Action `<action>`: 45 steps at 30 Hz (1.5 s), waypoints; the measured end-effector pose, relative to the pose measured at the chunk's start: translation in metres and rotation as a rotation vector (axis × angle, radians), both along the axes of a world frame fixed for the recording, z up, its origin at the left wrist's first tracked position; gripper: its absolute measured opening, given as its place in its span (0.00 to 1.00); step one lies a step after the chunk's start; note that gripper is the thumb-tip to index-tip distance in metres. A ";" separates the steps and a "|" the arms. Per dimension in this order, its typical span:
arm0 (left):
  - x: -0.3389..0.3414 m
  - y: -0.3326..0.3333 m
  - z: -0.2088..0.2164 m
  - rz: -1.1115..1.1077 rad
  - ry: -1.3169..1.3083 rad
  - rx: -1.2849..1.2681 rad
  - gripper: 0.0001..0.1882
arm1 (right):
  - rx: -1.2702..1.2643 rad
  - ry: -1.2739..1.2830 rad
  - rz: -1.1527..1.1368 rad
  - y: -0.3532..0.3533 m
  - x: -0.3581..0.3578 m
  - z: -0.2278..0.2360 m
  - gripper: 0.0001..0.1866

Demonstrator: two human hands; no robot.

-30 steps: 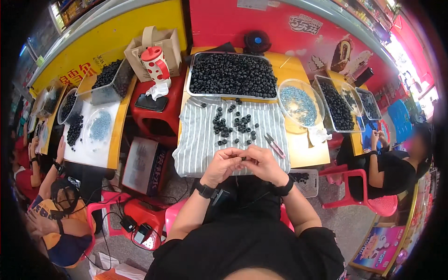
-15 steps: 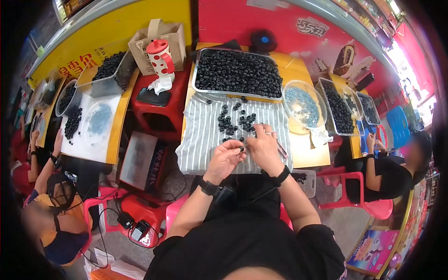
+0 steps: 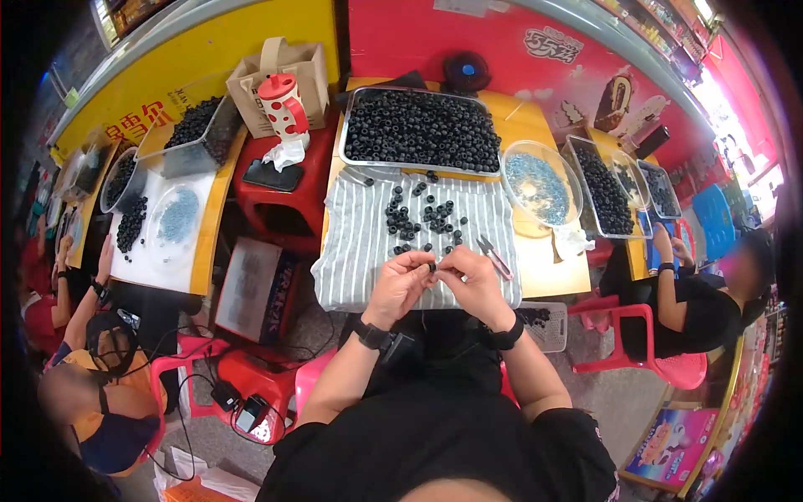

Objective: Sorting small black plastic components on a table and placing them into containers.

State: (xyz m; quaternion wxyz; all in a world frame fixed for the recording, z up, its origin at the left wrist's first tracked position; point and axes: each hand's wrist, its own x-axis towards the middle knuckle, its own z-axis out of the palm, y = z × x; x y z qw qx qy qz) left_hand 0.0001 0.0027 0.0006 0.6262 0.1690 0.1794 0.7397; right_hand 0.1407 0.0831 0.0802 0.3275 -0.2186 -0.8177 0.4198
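Just in front of me, my left hand pinches a small black ring-shaped piece between thumb and fingertips. My right hand is closed in a pinch right beside that piece; whatever its fingertips hold is too small to make out. Several more black ring-shaped pieces lie loose beyond the hands on a grey-and-white striped cloth. To the right of my right hand rests a pair of thread snips. Behind the cloth stands a clear tray heaped with the same black pieces.
At the cloth's right are a round clear dish of small bluish bits and a crumpled tissue. A red stool with a phone and spotted cup stands left. People sit at side tables with bins of black pieces.
My right hand has drawn back from the loose pieces to meet my left fingertips. The snips now show fully on the cloth. My left hand keeps its pinch.
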 end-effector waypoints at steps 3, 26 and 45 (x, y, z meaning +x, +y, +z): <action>0.002 -0.002 0.000 0.011 0.035 -0.006 0.10 | -0.024 -0.027 0.038 0.000 0.000 -0.002 0.04; -0.005 -0.005 0.005 -0.090 0.045 0.044 0.10 | -0.071 0.001 0.059 -0.004 -0.005 0.004 0.05; -0.006 0.003 -0.002 -0.027 -0.067 0.061 0.11 | 0.696 -0.654 -0.069 0.064 -0.060 -0.017 0.02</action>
